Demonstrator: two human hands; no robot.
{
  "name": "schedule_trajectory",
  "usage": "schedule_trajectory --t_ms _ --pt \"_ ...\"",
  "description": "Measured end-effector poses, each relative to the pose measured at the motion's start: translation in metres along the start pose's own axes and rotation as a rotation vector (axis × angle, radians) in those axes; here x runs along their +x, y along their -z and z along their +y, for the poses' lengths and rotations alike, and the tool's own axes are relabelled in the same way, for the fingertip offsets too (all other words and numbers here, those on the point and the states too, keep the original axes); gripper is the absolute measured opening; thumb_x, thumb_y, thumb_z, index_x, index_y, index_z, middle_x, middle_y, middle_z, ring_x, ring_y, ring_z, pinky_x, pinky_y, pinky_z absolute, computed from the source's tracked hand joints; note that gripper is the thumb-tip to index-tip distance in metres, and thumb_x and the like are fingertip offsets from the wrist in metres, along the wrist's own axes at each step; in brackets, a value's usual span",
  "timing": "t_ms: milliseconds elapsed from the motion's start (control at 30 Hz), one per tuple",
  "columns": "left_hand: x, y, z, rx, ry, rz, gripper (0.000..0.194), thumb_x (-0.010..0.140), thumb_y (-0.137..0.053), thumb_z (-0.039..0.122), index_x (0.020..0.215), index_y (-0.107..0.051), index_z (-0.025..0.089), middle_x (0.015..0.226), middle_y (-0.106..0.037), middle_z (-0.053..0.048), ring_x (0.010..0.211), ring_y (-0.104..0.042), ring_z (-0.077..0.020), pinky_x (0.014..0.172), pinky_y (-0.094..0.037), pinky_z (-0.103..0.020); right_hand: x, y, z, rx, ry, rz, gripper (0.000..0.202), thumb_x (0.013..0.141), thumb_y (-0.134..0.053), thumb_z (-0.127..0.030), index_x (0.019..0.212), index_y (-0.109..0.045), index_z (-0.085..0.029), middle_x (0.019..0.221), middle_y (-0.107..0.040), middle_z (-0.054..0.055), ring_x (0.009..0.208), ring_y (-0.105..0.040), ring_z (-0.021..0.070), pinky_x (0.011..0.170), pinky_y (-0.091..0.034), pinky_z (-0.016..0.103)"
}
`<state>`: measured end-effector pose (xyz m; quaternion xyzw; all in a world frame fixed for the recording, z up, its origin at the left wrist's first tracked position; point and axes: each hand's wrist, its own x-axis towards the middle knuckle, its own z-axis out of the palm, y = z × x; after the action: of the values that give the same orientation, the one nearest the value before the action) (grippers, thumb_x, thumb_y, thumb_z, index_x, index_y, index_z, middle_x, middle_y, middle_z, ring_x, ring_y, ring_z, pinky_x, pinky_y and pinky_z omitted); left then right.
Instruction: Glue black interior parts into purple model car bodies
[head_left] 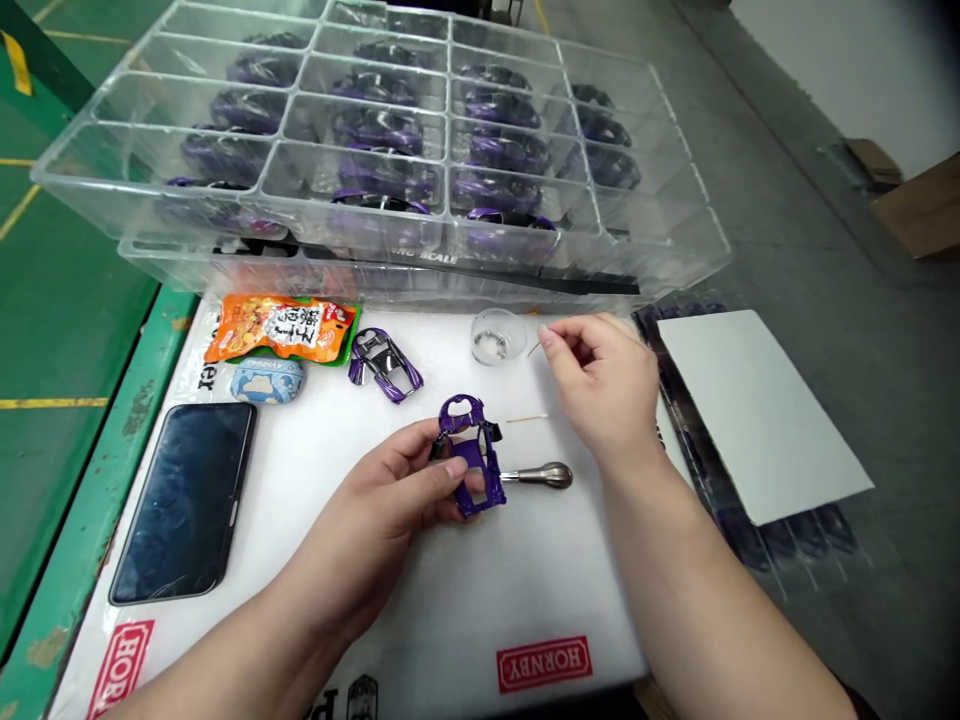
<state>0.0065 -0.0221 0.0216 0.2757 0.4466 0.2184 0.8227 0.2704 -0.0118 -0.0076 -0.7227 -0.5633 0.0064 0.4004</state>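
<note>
Between thumb and fingers, my left hand [409,480] grips a purple toy car body shell [491,488], its hollow inside turned up. My right hand [600,375] pinches a thin stick [534,349], like a toothpick, just right of a small clear cup [499,337]. Tiny pale bits lie in the bottom of that cup. Below it, a cotton swab [527,418] rests on the white work surface [450,600]. The metal handle of a tool [544,475] sticks out from behind the shell; its other end is hidden. A second purple car body [387,365] lies further left.
Stacked clear divided trays [450,180] full of purple car bodies stand at the back. On the left are an orange snack packet [281,328], a blue patterned case [267,381] and a phone [184,500]. A white card [757,410] covers another tray [810,535] at right.
</note>
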Motion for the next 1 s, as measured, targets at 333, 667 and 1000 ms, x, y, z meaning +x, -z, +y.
schedule_trajectory --t_ms 333,667,1000 --pt "-0.0013 -0.0022 0.0013 -0.013 -0.007 0.012 0.037 0.09 -0.101 0.036 0.12 -0.087 0.02 0.108 -0.086 -0.009 0.095 -0.079 -0.0216 0.08 -0.062 -0.028 -0.0006 -0.0006 0.0023 0.004 -0.045 -0.069 0.014 0.103 -0.076 -0.029 0.091 -0.082 -0.025 0.09 -0.079 0.006 0.083 -0.068 0.0253 0.079 -0.054 0.04" --pt "-0.0015 0.0003 0.0002 -0.008 -0.012 0.008 0.04 0.092 -0.1 0.037 0.124 -0.087 0.02 0.107 -0.087 -0.01 0.095 -0.079 -0.0225 0.083 -0.062 -0.03 0.0003 0.0023 -0.003 0.005 -0.025 0.068 0.014 0.104 -0.077 -0.028 0.09 -0.081 -0.025 0.087 -0.078 0.005 0.079 -0.067 0.0247 0.078 -0.055 0.04" --pt "-0.0012 -0.0017 0.0017 -0.002 -0.013 0.019 0.04 0.09 -0.101 0.036 0.124 -0.087 0.02 0.106 -0.087 -0.01 0.095 -0.079 -0.0233 0.082 -0.062 -0.03 0.0009 -0.0037 0.0025 0.018 -0.049 -0.026 0.014 0.104 -0.076 -0.029 0.094 -0.084 -0.025 0.091 -0.081 0.006 0.083 -0.069 0.026 0.079 -0.056 0.04"
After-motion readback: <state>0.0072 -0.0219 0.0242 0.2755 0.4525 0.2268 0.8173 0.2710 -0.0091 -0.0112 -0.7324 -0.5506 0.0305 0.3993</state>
